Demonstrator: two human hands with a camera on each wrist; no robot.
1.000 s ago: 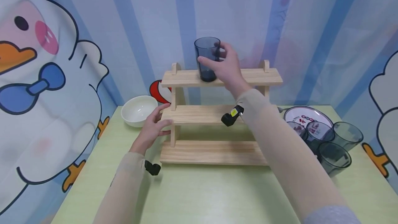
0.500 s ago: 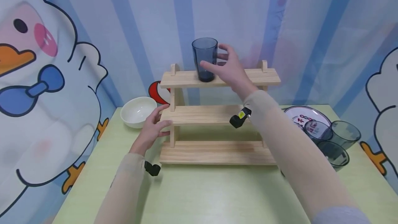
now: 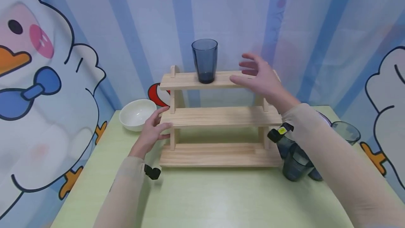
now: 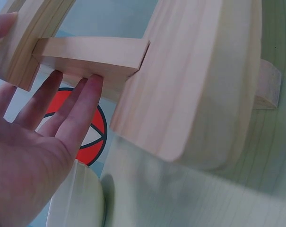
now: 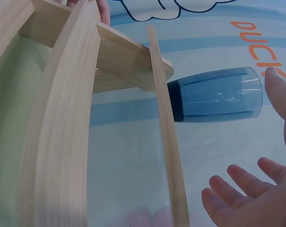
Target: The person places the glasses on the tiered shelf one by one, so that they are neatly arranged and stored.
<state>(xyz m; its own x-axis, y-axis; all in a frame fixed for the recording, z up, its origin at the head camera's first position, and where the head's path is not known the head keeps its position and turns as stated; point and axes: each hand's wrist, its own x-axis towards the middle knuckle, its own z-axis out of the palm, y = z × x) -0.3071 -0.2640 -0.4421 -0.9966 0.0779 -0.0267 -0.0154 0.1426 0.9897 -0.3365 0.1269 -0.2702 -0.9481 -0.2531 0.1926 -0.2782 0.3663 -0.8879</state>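
Note:
A blue-grey drinking glass (image 3: 205, 61) stands upright on the top board of a three-tier wooden display shelf (image 3: 221, 117). To its right my right hand (image 3: 262, 80) hovers with spread, loosely bent fingers, apart from the glass and holding nothing. The right wrist view shows the gap between the glass (image 5: 218, 97) and that hand (image 5: 256, 198). My left hand (image 3: 151, 133) holds the left end of the middle board. Up close, the left hand (image 4: 36, 146) has its thumb on one side of the board and long, fairly straight fingers against the upright (image 4: 93, 52).
A white bowl (image 3: 137, 114) sits on the table (image 3: 205, 196) left of the shelf. At the right, several dark glasses (image 3: 295, 163) and a plate are partly hidden by my right sleeve (image 3: 335, 157). A duck-printed curtain (image 3: 145, 31) hangs behind.
My right hand has let go of the glass and drawn back to the right. The glass stays on the top board. My left hand remains at the shelf's left end.

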